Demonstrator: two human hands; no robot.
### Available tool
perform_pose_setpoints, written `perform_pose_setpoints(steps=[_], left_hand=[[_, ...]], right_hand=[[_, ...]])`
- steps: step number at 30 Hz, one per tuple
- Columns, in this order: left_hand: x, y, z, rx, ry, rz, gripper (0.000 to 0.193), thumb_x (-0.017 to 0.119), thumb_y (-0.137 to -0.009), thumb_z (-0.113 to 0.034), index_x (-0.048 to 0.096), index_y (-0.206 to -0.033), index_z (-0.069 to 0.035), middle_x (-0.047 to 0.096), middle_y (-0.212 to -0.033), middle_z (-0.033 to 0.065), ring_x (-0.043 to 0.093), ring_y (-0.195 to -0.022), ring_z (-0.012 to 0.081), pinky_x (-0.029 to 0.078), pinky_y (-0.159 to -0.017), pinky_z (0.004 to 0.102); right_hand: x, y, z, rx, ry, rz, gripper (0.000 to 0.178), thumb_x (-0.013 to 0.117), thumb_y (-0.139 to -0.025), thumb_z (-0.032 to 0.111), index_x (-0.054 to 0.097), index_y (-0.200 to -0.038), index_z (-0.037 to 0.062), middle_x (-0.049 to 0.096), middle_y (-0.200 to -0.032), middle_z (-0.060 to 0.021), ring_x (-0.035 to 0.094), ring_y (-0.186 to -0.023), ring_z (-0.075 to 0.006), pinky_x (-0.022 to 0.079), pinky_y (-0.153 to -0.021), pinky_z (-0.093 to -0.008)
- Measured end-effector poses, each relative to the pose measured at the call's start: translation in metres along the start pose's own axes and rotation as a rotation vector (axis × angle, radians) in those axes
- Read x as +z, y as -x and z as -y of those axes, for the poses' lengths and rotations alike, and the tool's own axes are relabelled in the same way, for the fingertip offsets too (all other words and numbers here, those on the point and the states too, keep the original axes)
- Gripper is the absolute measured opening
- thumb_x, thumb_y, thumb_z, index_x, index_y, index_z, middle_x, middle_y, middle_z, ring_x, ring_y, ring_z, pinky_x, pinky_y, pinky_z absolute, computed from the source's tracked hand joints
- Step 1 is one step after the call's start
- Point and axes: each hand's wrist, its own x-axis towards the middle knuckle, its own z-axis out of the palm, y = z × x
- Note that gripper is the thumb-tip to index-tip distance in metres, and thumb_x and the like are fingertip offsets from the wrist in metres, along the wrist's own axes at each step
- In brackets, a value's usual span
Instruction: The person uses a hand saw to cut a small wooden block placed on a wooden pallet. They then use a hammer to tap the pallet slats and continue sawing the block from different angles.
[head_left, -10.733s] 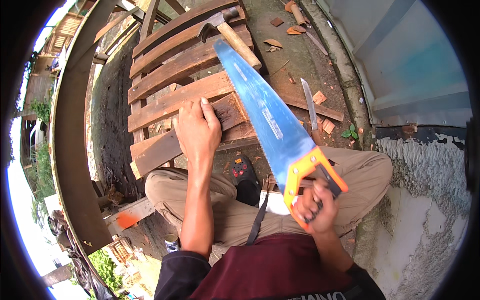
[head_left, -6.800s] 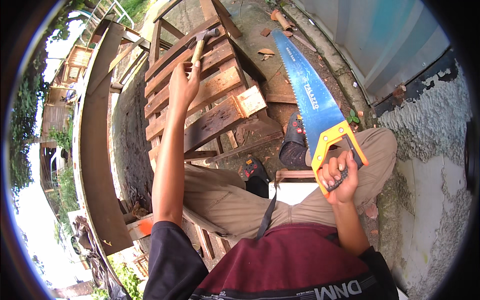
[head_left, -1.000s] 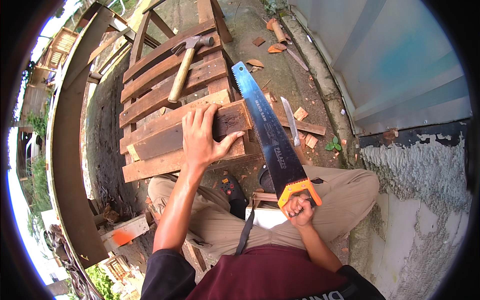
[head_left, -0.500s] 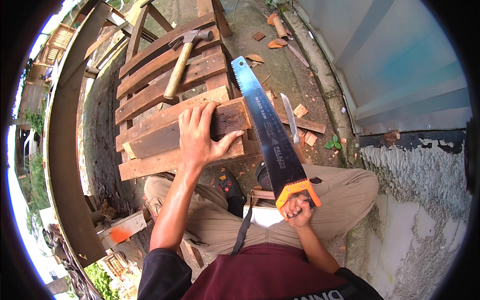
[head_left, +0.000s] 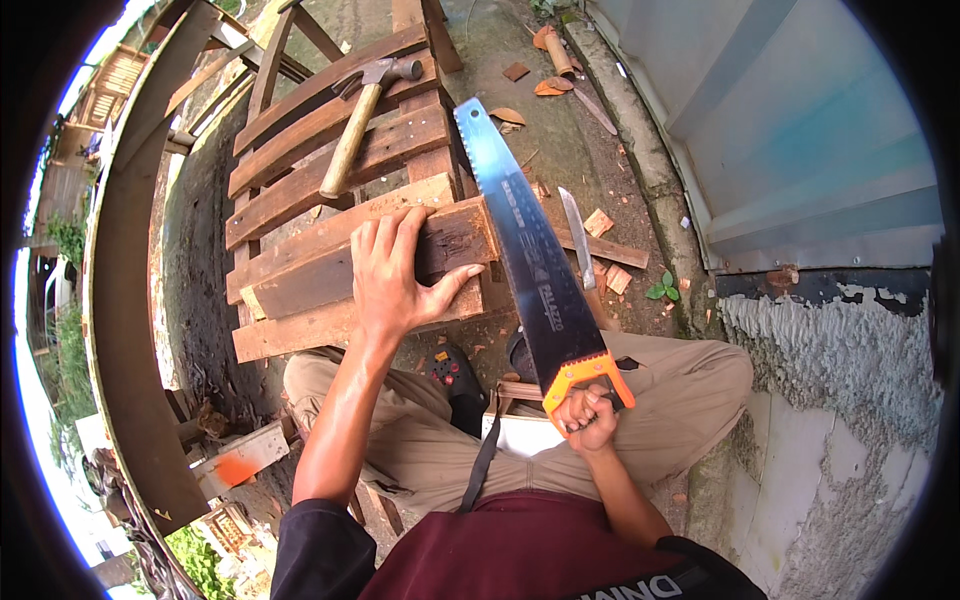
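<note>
My left hand [head_left: 385, 268] is clamped over a dark wooden block [head_left: 455, 240], fingers draped across its far edge and thumb stretched along the near side. The block lies on the slats of a low wooden bench [head_left: 340, 205]. My right hand [head_left: 588, 415] grips the orange handle of a hand saw [head_left: 535, 265]. The saw's dark blade points forward, its toothed edge facing left alongside the block's right end. Whether the teeth touch the wood I cannot tell. A claw hammer [head_left: 355, 140] with a wooden handle rests on the far slats.
Right of the blade, a knife [head_left: 577, 240] lies among wood offcuts [head_left: 598, 222] and chips on the ground. A chisel-like tool with a wooden handle [head_left: 560, 62] sits farther off. A metal panel [head_left: 790, 140] stands at the right; a wooden frame [head_left: 135, 300] rises at the left.
The saw and my right hand have shifted slightly forward and left. My left hand keeps its place on the block.
</note>
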Motion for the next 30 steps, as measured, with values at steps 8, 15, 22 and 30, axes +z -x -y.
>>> perform_pose_setpoints(steps=[8, 15, 22, 30], left_hand=[[0.000, -0.001, -0.001, 0.007, 0.004, 0.013, 0.081, 0.091, -0.067, -0.051, 0.063, -0.124, -0.002, 0.063, -0.109, 0.0150, 0.057, -0.102, 0.0359, 0.046, -0.092, 0.0482], [0.000, -0.014, -0.001, 0.020, 0.000, -0.026, 0.081, 0.091, -0.069, -0.052, 0.062, -0.125, -0.001, 0.061, -0.106, 0.0153, 0.056, -0.100, 0.0356, 0.045, -0.091, 0.0474], [0.001, -0.006, -0.002, 0.007, -0.001, 0.000, 0.079, 0.091, -0.069, -0.049, 0.063, -0.123, 0.000, 0.064, -0.115, 0.0168, 0.058, -0.106, 0.0366, 0.046, -0.094, 0.0478], [0.003, -0.006, -0.002, 0.029, 0.019, -0.040, 0.080, 0.090, -0.069, -0.054, 0.063, -0.123, -0.002, 0.062, -0.110, 0.0154, 0.057, -0.102, 0.0359, 0.046, -0.091, 0.0479]], right_hand=[[0.026, -0.048, 0.008, -0.001, -0.035, 0.047, 0.031, 0.045, -0.097, 0.022, 0.037, -0.068, 0.0144, 0.033, -0.053, -0.0005, 0.033, -0.044, -0.0140, 0.035, -0.046, -0.0337], [-0.003, -0.019, -0.005, 0.035, -0.088, -0.140, 0.036, 0.050, -0.093, 0.023, 0.034, -0.061, 0.0166, 0.033, -0.048, -0.0005, 0.030, -0.039, -0.0131, 0.034, -0.042, -0.0340], [0.004, 0.006, -0.001, 0.018, -0.055, -0.070, 0.033, 0.048, -0.093, 0.022, 0.036, -0.064, 0.0160, 0.033, -0.049, -0.0002, 0.030, -0.040, -0.0136, 0.034, -0.042, -0.0341], [0.057, -0.074, 0.011, -0.055, -0.093, 0.010, 0.032, 0.046, -0.095, 0.022, 0.035, -0.065, 0.0154, 0.034, -0.051, -0.0006, 0.032, -0.043, -0.0143, 0.033, -0.045, -0.0345]])
